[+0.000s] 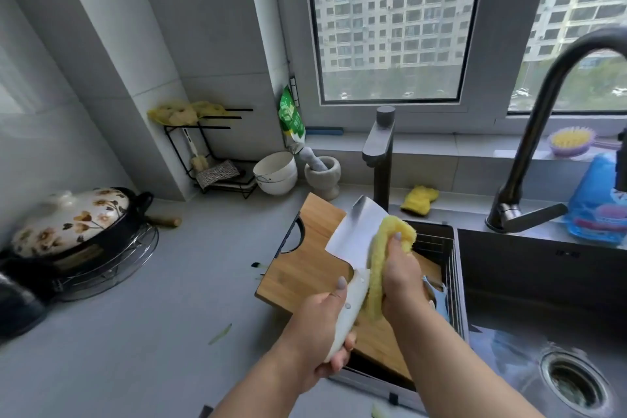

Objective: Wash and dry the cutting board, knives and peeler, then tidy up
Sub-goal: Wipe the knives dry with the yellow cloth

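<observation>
While the left hand (325,322) grips a cleaver (353,234) by its white handle, blade angled up and away over the cutting board (305,268), the right hand (400,275) clutches a yellow cloth (390,241) against the blade's right face.

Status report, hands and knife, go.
Left hand grips cleaver handle. Right hand presses yellow cloth on blade. Cutting board below, over sink rack. Nothing in the way.
</observation>
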Demonstrator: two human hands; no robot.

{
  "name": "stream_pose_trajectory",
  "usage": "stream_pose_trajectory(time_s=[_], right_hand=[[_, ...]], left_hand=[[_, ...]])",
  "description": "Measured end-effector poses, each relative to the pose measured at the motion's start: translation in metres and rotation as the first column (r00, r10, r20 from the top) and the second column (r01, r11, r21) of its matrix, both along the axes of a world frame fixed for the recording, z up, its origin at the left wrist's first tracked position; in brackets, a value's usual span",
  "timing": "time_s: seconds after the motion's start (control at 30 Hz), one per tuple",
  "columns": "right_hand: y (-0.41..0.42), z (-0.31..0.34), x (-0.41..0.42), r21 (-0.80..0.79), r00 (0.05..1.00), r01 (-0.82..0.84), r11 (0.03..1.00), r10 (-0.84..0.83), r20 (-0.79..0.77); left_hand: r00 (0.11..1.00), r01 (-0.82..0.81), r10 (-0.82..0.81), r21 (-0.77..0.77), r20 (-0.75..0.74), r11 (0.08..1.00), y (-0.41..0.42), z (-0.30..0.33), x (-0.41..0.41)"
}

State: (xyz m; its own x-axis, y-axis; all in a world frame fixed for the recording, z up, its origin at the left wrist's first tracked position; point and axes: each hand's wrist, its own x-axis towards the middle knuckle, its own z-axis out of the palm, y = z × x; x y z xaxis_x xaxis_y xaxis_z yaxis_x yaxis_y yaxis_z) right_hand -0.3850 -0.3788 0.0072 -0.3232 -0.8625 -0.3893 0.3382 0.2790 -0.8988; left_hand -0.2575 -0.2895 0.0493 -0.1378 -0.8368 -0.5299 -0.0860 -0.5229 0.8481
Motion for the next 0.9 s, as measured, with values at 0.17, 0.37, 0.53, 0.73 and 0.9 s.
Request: stream_pose_trajectory(time_s=[0.17,0.37,0.53,0.73,0.9], right_hand=[[-0.013,0.006,-0.002,-0.080,0.991,-0.046,0.996,0.055,0.123],[-0.013,0.016,0.047,0.211,0.454,-0.471,0.857,0.440,-0.775],[0.037,0.032,0.113,-0.291,0.567,-0.685,0.668,0.239,-0.788],[0.065,0.051,0.188,-0.462,0.523,-0.820,0.338,0.113,-0.845],[0.074,0.060,0.254,-0.518,0.523,-0.819,0.247,-0.050,-0.851]], left_hand=[[0.978,-0.199,0.195,-0.046,-0.075,0.979,0.009,0.008,0.033],[0.923,-0.343,0.318,-0.090,-0.214,0.935,0.019,0.024,0.075],[0.899,-0.363,0.319,-0.104,-0.299,0.926,0.035,0.035,0.108],[0.939,-0.297,0.255,-0.168,-0.230,0.940,0.060,0.064,0.157],[0.945,-0.326,0.322,-0.203,-0.053,0.923,0.086,0.080,0.210]])
